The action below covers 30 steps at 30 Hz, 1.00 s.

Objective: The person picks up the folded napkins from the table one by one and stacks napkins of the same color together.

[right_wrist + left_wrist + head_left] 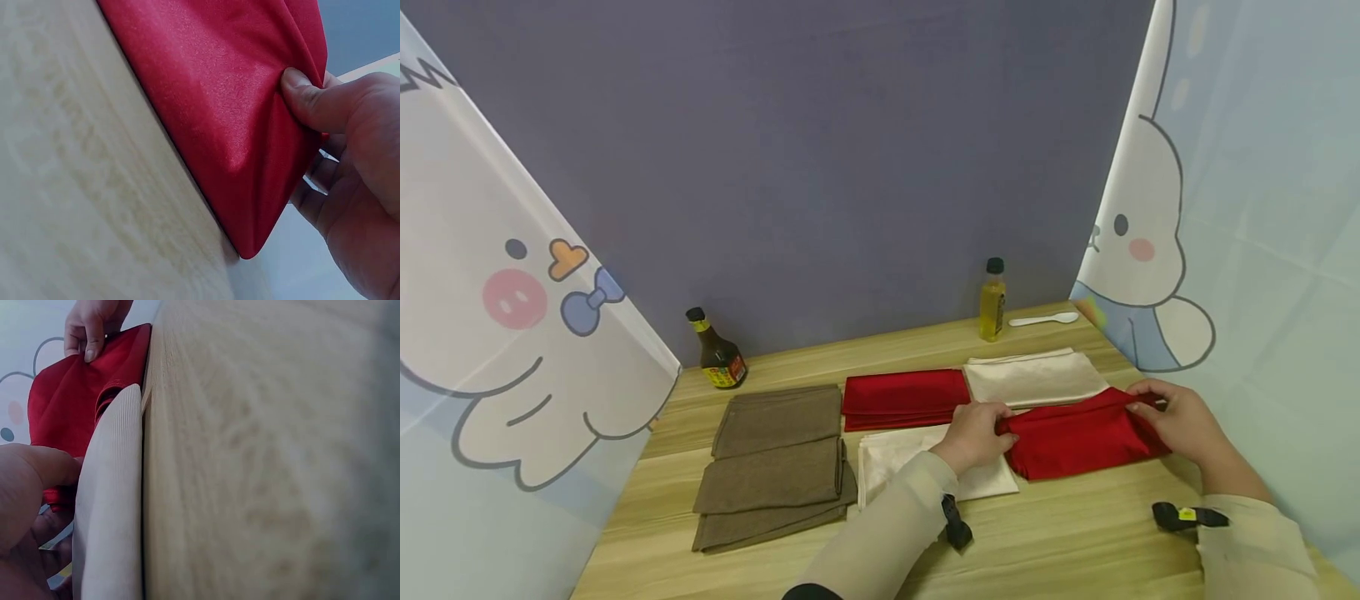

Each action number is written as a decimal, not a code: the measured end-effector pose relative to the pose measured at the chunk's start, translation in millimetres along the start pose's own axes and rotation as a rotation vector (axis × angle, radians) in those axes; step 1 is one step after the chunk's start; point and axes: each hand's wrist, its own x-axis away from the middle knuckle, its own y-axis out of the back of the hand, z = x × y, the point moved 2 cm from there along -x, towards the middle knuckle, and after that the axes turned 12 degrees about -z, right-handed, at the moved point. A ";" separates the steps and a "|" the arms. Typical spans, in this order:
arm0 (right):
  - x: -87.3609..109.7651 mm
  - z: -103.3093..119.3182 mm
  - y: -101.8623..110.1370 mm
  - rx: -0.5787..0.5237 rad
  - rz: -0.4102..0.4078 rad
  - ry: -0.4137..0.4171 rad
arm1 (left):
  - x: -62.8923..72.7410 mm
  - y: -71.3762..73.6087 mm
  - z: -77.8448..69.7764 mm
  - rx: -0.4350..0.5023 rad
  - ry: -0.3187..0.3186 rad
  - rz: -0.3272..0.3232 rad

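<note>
A folded red cloth [1078, 437] is pinched at both ends, its upper edge lifted while its lower edge meets the table. My left hand [976, 435] pinches its left end between thumb and fingers, above a folded cream cloth [887, 458]. At the other end my right hand [1180, 421] grips the upper right part; in the right wrist view the thumb [303, 94] presses on the red fabric [206, 81]. Behind them lie another folded red cloth [906, 396] and another cream cloth [1037, 379].
Folded brown cloths [775, 475] lie in a stack on the left of the wooden table [1037, 542]. A dark sauce bottle [721, 354] stands at the back left. At the back right are a yellow oil bottle [992, 304] and a white spoon [1043, 319]. Printed curtains hang on both sides.
</note>
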 end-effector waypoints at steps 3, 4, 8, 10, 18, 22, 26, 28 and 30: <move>0.0 -0.4 -0.8 -0.010 0.001 0.003 | -0.1 -0.9 -1.5 0.003 -0.016 0.001; -0.1 -1.0 -1.0 -0.016 0.002 0.008 | -0.1 -1.3 -1.9 0.006 -0.019 -0.001; -1.1 -4.6 -2.7 -0.047 0.005 0.050 | 0.5 -1.7 -4.0 0.017 -0.023 -0.007; -1.5 -6.8 -3.8 -0.059 0.011 0.070 | 1.0 -0.9 -5.1 0.035 -0.014 -0.016; -2.7 -9.3 -5.7 -0.112 0.007 0.058 | -1.3 0.0 -5.3 0.257 0.068 -0.095; -3.0 -8.5 -8.0 -0.160 0.016 0.009 | -3.1 0.9 -5.3 0.347 0.079 -0.139; -2.6 -6.8 -10.3 -0.243 0.027 -0.046 | -3.2 1.3 -3.8 0.394 0.099 -0.145; -2.4 -6.5 -11.0 -0.268 0.030 -0.068 | -2.8 0.9 -2.4 0.415 0.113 -0.145; -2.3 -6.7 -11.4 -0.287 0.032 -0.098 | -2.5 0.3 -1.0 0.449 0.126 -0.151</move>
